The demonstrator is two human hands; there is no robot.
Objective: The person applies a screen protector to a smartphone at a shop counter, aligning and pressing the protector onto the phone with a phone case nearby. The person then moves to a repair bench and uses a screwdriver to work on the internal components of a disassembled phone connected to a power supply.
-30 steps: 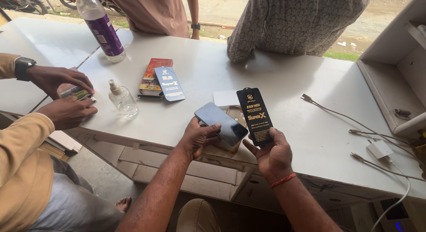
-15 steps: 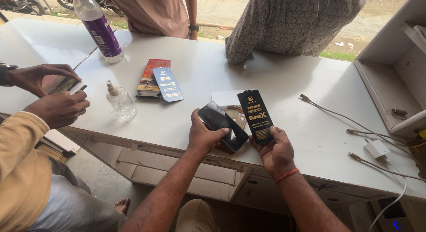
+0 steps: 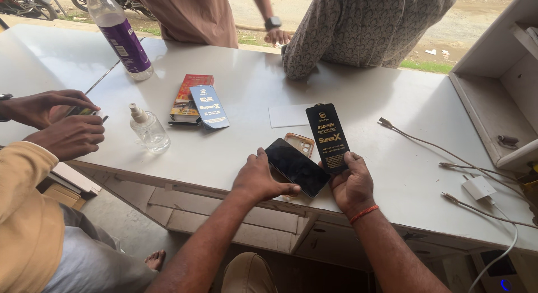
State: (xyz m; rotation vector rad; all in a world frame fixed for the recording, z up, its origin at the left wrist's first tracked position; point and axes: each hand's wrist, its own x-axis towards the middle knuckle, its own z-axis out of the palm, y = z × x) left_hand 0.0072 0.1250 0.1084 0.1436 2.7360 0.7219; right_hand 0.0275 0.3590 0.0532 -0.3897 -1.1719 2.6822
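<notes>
Since 0.5 s ago the phone (image 3: 296, 166) has tilted screen-up, flatter. Left hand (image 3: 259, 180) palm-down, thumb clamping its lower edge. Right hand (image 3: 351, 183) grips the black slim package (image 3: 327, 137) upright, just right of the phone. Amber case (image 3: 300, 143) behind.

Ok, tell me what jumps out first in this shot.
At the near edge of the white counter, the left hand grips a dark phone while the right hand holds a slim black packet upright beside it. Far left, a purple-labelled bottle stands tall.
</notes>
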